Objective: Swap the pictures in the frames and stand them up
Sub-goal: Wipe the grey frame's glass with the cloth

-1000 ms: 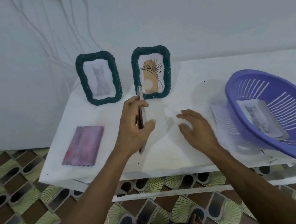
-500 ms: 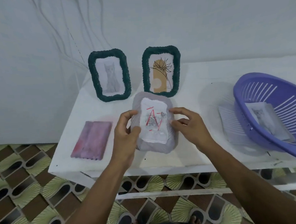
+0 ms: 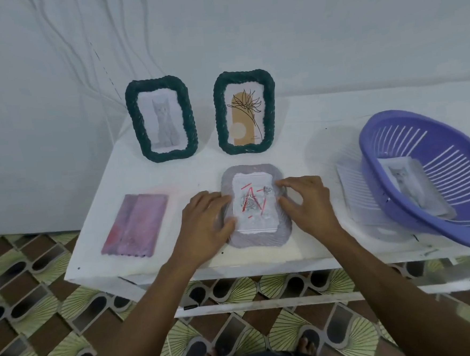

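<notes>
Fingers of the left hand and right hand curl onto opposite side rims of the grey frame. They grip it flat and face-up on the white bench, in front of the upright green cat frame and green flower frame, likely to steady it so its red-lined picture can come out. They hide those rims and any back clips; the pink slab at left is hard to identify, and the purple basket holding a cat print is cut off.

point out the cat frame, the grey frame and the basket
cat frame (image 3: 162, 124): head view, cat picture at its middle
grey frame (image 3: 254, 204): head view, picture at its middle
basket (image 3: 461, 173): head view, slotted inner wall
</notes>
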Motion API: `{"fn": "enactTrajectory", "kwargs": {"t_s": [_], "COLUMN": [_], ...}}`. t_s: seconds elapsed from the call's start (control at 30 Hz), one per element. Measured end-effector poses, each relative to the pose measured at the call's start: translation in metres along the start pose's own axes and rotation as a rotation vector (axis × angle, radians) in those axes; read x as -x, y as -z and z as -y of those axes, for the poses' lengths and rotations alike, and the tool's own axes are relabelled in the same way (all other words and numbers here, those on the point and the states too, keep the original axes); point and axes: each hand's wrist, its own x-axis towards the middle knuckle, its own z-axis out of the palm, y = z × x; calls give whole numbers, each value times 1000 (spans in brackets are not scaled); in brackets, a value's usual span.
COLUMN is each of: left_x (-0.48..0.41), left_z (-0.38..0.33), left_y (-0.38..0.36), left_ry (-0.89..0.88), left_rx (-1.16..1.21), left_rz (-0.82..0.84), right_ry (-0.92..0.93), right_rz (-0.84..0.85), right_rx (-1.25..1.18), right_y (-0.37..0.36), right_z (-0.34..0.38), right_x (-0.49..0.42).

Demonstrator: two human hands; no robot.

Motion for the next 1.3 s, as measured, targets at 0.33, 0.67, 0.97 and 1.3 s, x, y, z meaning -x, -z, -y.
{"fn": "enactTrajectory", "kwargs": {"t_s": [0.33, 0.67, 0.97, 1.3], "left_x": [18, 33, 26, -46], "left_z": [68, 102, 88, -5], "left_y": [63, 63, 52, 5], "left_ry": [211, 164, 174, 26], "left_rx": [-225, -278, -37, 211], "left_rz": [-102, -60, -159, -59], "right_ry": [17, 59, 47, 44], "right_rz": [-22, -41, -54, -65], "right_rx": [43, 20, 17, 8], "right_y": [-5, -5, -5, -5], "right_z": [-4, -8, -9, -7], "right_x": [3, 2, 2, 2]}}
